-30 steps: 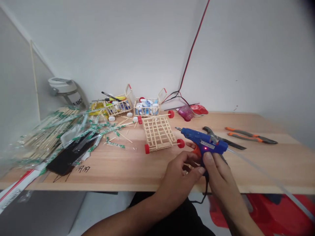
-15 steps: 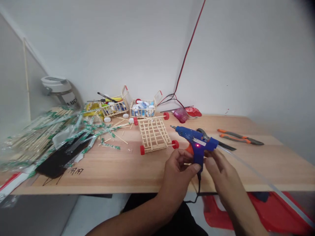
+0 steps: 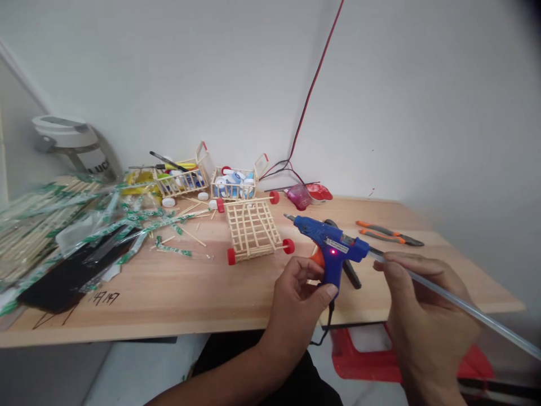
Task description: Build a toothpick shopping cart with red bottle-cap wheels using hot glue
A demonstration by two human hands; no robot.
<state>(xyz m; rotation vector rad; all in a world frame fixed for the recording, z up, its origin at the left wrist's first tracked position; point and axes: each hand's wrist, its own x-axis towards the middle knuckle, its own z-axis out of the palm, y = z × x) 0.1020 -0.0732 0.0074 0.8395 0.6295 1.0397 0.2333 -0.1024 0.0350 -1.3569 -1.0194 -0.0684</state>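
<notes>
My left hand [image 3: 298, 299] is closed around the handle of a blue hot glue gun [image 3: 316, 230], which has a red light lit on its side. The nozzle points to the upper left. Behind the gun, my right hand [image 3: 426, 316] pinches a long translucent glue stick [image 3: 502, 332] between thumb and fingers. The stick runs in line with the gun's rear opening; I cannot tell how far in it sits. Left of the nozzle lies a wooden-stick lattice frame [image 3: 253, 228] with red cap wheels at its corners.
Orange-and-grey pliers [image 3: 391, 233] lie at the right, and a black tool [image 3: 353, 276] is partly hidden behind the gun. Two small stick carts [image 3: 181, 183] holding caps and pens stand near the wall. Wrapped sticks [image 3: 46, 225] and a black phone-like slab [image 3: 71, 276] fill the left.
My right hand has moved from beside the gun's handle back to the right and now grips the glue stick. The view has shifted slightly right. My left hand keeps its hold on the glue gun.
</notes>
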